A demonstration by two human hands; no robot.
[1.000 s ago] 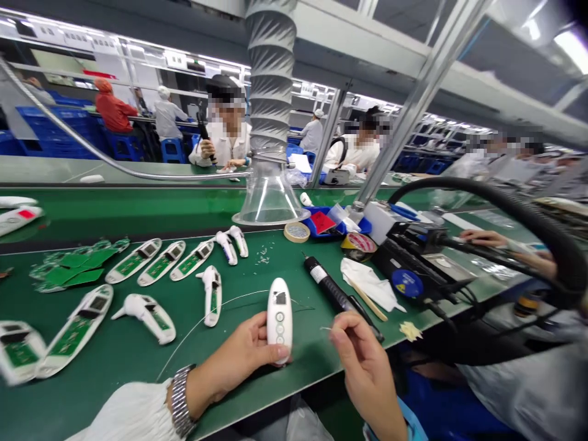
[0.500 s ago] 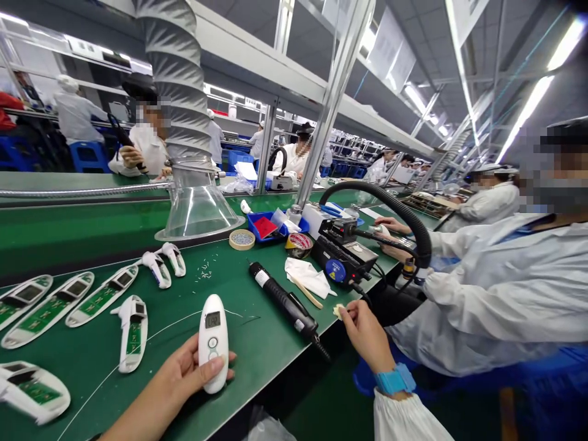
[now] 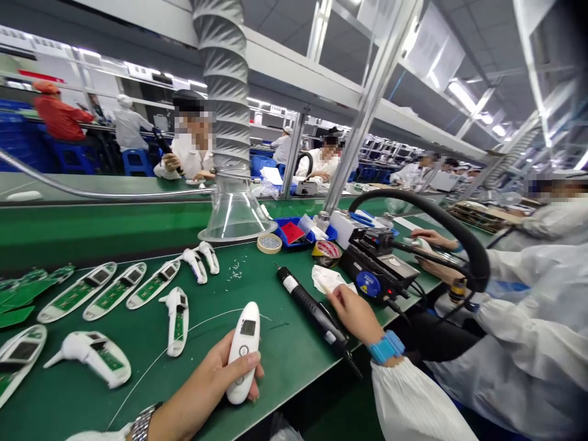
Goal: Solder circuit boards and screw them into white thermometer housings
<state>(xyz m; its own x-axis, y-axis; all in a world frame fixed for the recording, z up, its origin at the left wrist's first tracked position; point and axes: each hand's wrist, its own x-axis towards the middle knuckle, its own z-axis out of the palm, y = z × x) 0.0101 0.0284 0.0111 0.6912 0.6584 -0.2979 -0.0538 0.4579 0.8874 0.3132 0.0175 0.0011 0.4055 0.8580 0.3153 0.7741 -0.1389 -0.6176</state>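
White handheld device (image 3: 241,351) was held at a tilt in the left hand (image 3: 222,367), just above the near part of the green bench (image 3: 285,343), with its small display (image 3: 248,328) turned up to view; the hand was closed around the body, thumb laid across the lower front and fingertips showing at the far side. That hold was much the same across the last second, while the right hand (image 3: 353,312) had travelled: a second earlier it pinched a thin pale bit in the air near the device, half a second later its fingertips were at some yellowish scraps by the bench edge, and now it had come over to the crumpled white cloth (image 3: 321,277), beyond the black pen-shaped tool (image 3: 310,306). Its thumb and fingers were drawn nearly together, at or just over the cloth, but whether they gripped it, something lying on it or nothing, I could not tell. Characters seen on the display half a second before were no longer legible. My reading was that the right hand had left off with the small bits and was busy at the cloth, the device meanwhile kept ready in the left
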